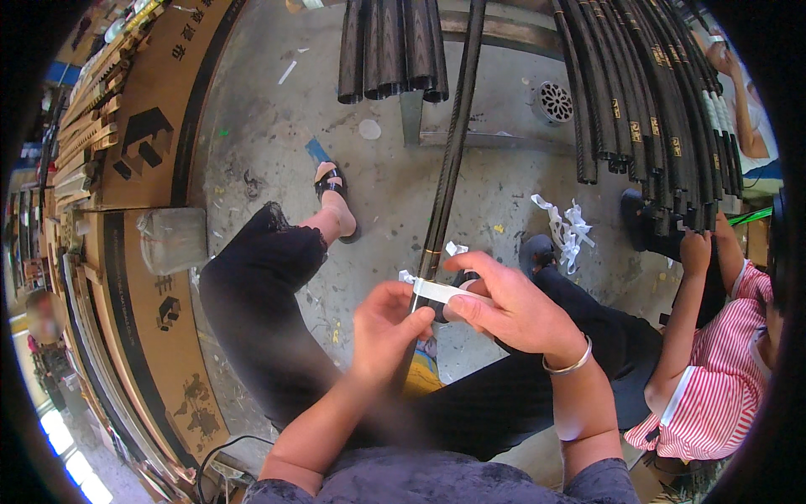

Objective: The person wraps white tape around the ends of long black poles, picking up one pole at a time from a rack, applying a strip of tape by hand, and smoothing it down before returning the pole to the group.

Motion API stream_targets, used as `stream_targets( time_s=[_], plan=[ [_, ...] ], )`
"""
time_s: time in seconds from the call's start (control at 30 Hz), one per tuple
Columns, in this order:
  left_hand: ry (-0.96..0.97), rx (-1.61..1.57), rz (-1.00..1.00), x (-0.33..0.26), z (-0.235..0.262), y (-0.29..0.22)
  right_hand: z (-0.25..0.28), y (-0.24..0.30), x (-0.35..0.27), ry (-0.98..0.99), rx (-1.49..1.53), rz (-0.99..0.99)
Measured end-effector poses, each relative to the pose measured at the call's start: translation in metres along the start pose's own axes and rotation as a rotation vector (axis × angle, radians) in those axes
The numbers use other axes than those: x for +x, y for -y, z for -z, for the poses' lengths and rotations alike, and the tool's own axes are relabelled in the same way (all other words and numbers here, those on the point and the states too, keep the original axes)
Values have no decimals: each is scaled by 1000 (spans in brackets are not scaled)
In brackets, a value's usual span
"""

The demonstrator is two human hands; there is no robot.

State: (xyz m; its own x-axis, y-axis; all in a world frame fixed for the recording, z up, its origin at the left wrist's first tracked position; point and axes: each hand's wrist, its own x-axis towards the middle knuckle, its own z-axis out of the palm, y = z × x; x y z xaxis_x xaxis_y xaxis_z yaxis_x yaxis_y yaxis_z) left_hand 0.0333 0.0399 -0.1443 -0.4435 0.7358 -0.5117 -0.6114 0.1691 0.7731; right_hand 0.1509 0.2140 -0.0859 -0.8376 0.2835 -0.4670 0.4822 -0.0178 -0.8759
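Note:
A long black pole [453, 151] with thin gold rings runs from the top of the view down between my hands. Its lower part passes behind my fingers. My left hand [386, 332] is closed on the pole, thumb and fingers pressed against it near the gold rings. A strip of white tape [445, 291] crosses the pole and is stretched toward the right. My right hand [516, 307] pinches that strip between thumb and fingers; a metal bangle is on this wrist. A small crumpled white tip [407, 275] sticks out at the tape's left end.
Black tubes [390, 59] jut in at the top, and many gold-marked black poles [625, 101] lie at upper right. A co-worker in a striped shirt [714, 378] reaches to those. Crumpled white strips [562, 231] litter the floor. Large cardboard boxes [147, 109] line the left.

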Motion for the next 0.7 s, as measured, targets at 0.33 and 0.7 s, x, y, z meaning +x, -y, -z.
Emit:
stream_targets(
  time_s=[0.33, 0.7],
  plan=[
    [4, -9, -1, -1, -5, -5, 0, -1, -1, 50, 17, -24],
    [37, -66, -31, -4, -1, -3, 0, 0, 0, 62, 2, -20]
  ],
)
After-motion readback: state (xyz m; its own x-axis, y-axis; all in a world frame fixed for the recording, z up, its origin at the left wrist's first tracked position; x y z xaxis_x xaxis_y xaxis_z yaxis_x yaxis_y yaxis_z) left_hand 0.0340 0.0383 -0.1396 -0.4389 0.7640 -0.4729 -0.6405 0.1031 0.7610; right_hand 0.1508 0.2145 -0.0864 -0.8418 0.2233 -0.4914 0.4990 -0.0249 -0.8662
